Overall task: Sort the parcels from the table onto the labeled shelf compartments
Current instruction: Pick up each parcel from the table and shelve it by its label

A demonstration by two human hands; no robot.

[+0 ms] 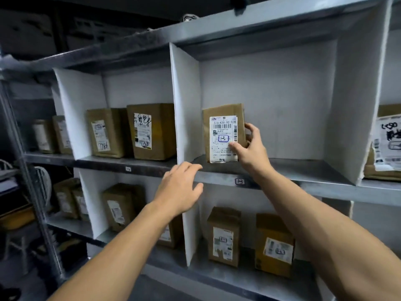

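your right hand (251, 148) grasps the brown parcel (223, 111), thumb on its label (223, 137), fingers (251, 127) round its right edge. the parcel stands upright on the metal shelf (303, 170), in the middle compartment (271, 94) at frame centre, just beside the white divider (186, 101). your left hand (180, 190) is released, fingers loose, near the shelf's front lip. left compartment (138, 88): a tall box (160, 131) and a smaller box (106, 132). lower right compartment (245, 198): a brown box (223, 235) beside a yellow box (274, 246). far left, the room is dim.
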